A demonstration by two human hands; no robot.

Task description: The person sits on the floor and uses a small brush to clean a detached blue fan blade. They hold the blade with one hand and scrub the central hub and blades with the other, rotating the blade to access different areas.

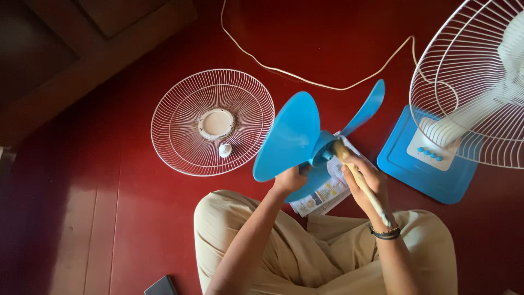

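Note:
A blue fan blade (292,136) with three vanes is held up over my lap. My left hand (290,178) grips it from below at the lower vane. My right hand (367,180) is closed around a long pale brush (360,180) whose tip presses against the blade's hub. Under the blade lies a printed paper sheet (326,195) on the floor.
A detached white wire fan guard (180,117) lies flat on the red floor at the left, with a small white cap (225,150) on it. The fan's blue base (406,166) and rear guard (469,82) stand at the right. A pale cord (305,79) runs across the floor. A dark phone (161,286) lies near my left knee.

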